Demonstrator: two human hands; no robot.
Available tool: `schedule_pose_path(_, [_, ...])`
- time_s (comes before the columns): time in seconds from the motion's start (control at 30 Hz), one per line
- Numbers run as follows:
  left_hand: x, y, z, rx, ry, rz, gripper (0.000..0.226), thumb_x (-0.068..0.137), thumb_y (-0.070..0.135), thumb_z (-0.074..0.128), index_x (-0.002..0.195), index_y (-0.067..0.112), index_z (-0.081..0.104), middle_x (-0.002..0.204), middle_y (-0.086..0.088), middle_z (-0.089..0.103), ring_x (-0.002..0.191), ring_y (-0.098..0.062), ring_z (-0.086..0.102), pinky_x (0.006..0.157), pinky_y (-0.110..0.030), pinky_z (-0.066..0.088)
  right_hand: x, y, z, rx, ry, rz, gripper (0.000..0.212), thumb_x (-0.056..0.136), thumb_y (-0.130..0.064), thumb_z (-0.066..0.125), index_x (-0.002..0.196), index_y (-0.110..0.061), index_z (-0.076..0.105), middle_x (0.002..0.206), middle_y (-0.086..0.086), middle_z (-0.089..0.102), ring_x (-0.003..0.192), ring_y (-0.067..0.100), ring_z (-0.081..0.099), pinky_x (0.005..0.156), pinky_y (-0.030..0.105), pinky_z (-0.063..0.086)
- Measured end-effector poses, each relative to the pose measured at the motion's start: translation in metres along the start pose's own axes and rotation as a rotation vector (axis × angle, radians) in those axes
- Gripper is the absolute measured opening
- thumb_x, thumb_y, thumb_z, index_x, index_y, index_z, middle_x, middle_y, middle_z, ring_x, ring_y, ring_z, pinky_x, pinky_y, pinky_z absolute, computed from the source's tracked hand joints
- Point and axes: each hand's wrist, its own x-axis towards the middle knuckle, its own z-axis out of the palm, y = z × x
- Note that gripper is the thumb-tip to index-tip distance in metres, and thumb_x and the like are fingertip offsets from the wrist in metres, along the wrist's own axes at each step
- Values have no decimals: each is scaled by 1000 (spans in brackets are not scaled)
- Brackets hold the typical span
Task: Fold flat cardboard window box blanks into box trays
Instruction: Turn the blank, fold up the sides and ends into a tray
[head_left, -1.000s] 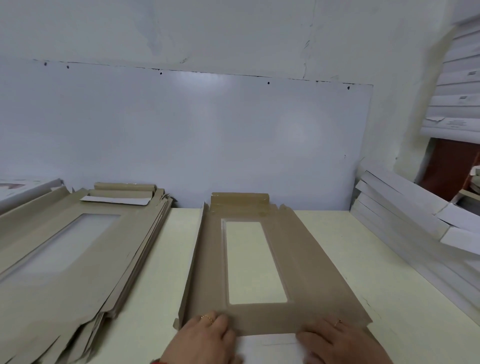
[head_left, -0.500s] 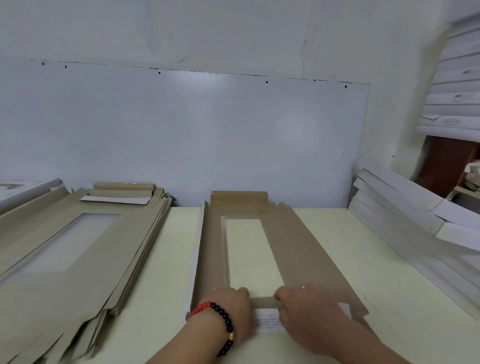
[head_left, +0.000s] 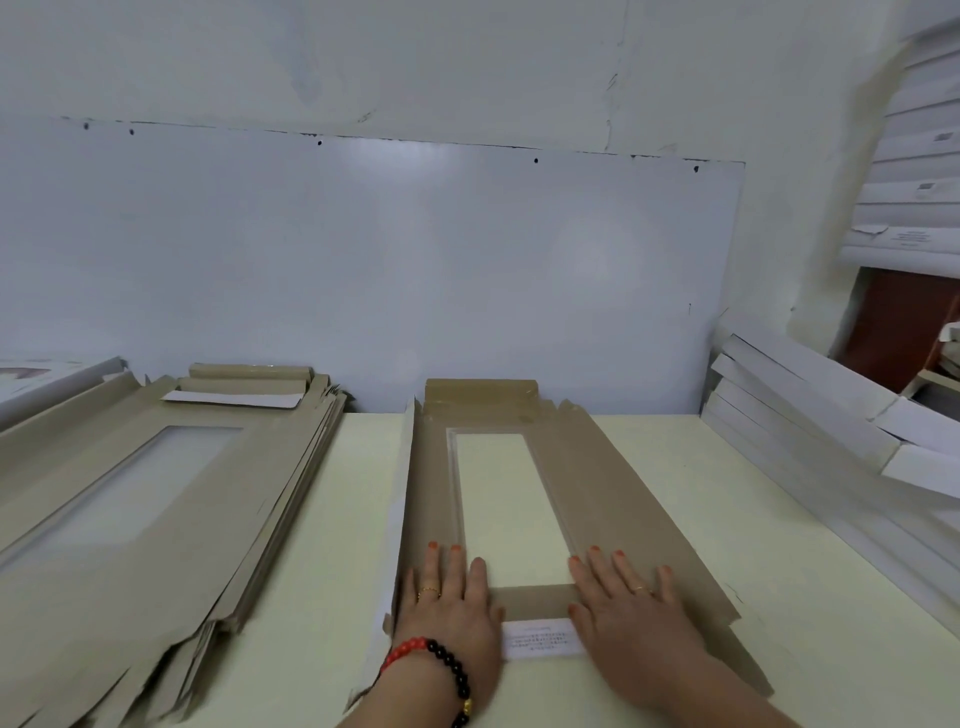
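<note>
A pale cream flat tabletop (head_left: 701, 519) ran to the far wall. Against that wall stood a large glossy white rectangular panel (head_left: 363, 270), fixed along its top edge by small dark screws, with soft patches of light reflecting from it. Above the panel the off-white plaster wall (head_left: 467, 62) showed thin cracks. At the far right, a dark reddish-brown wooden surface (head_left: 898, 322) stood beneath stacked white slats (head_left: 919, 171).

Matt brown cardboard blank (head_left: 613, 499) w/ glossy clear window film (head_left: 506, 499), on smooth cream tabletop (head_left: 727, 509); glossy wall panel (head_left: 363, 270) behind.
</note>
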Motion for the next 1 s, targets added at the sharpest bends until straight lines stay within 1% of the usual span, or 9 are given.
schedule_pose_path(0.27, [-7,-2,-10,115,-20,1,56,95,20,22,149,8,15,160,-10,8,147,-34,4,117,-49,10,-9,-13,-10,-140,75,58,52,102,-26,22,152,-17,14,160,4,15,146,25,19,116,51,4])
schedule_pose_path(0.37, [-13,1,-19,91,-4,34,41,96,25,28,135,13,37,147,-9,32,138,-33,25,106,-45,30,-19,-16,-21,-136,225,-46,34,78,-21,62,112,-17,61,109,8,62,96,29,60,90,44,43])
schedule_pose_path(0.43, [-18,-1,-25,38,-1,50,47,97,48,29,130,18,43,139,-2,41,131,-26,35,99,-42,36,-25,-14,-26,-145,332,-111,30,46,-20,84,69,-20,65,66,1,59,54,21,57,54,35,47])
schedule_pose_path(0.47, [-21,-2,-30,21,-12,59,55,94,60,30,129,21,45,137,1,43,127,-24,39,97,-42,38,-26,-11,-29,-131,312,-117,28,50,-26,85,68,-21,65,64,0,59,52,21,57,54,34,45])
schedule_pose_path(0.53, [-27,-5,-36,0,-23,97,65,84,73,35,126,25,49,134,5,46,122,-21,46,95,-40,43,-28,-3,-34,-83,273,-119,23,88,-45,56,97,-26,65,92,-3,64,81,22,62,78,37,42])
schedule_pose_path(0.63, [-41,-10,-42,-58,55,166,64,80,79,35,118,31,54,126,11,51,114,-17,53,91,-33,45,-27,14,-36,53,346,-132,40,99,-51,21,116,-36,54,111,-12,62,105,11,56,92,32,31])
schedule_pose_path(0.8, [-60,-21,-41,-229,144,183,41,90,66,31,102,33,52,106,14,54,103,-13,56,77,-28,40,-53,26,-35,124,346,-227,33,89,-56,47,118,-42,59,112,-17,59,108,9,55,91,24,35])
schedule_pose_path(0.9, [-66,-21,-43,-264,155,173,41,84,61,50,118,39,41,125,18,50,116,-9,49,84,-24,40,-64,24,-36,38,375,-194,70,51,-69,75,114,-39,67,124,-11,62,103,11,65,81,27,53])
schedule_pose_path(1.0, [-74,-21,-40,-294,169,216,69,81,61,55,140,47,22,136,24,44,126,-2,41,98,-19,36,-69,26,-31,164,289,-225,82,76,-70,53,147,-44,22,153,-22,20,138,4,28,114,26,20])
